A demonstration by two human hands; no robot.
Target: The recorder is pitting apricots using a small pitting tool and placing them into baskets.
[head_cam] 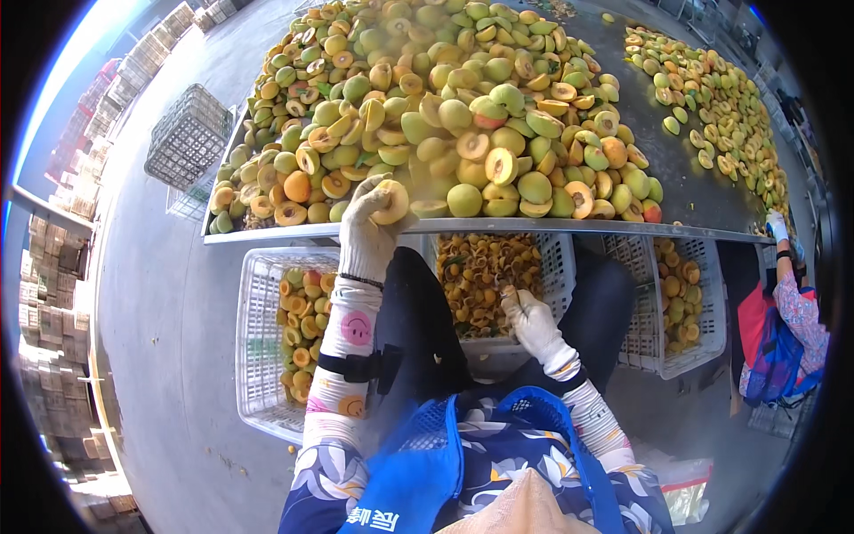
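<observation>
My left hand (371, 217), in a pale knit glove, holds a halved yellow peach (390, 202) at the metal edge of the table (480, 227). A large heap of whole and halved green-yellow peaches (502, 165) covers the tabletop beyond it. My right hand (530, 320), also gloved, is closed around a small tool, mostly hidden by the fingers, above the crate between my knees. That white plastic crate (559, 263) holds many small brownish-orange pieces, perhaps pits or scraps (484, 277).
A white crate (257, 347) with peach halves stands at left, another (710, 307) at right under the table. Stacked crates (190, 133) sit on the floor at upper left. A second heap (727, 113) lies at right, near a co-worker's gloved hand (776, 227).
</observation>
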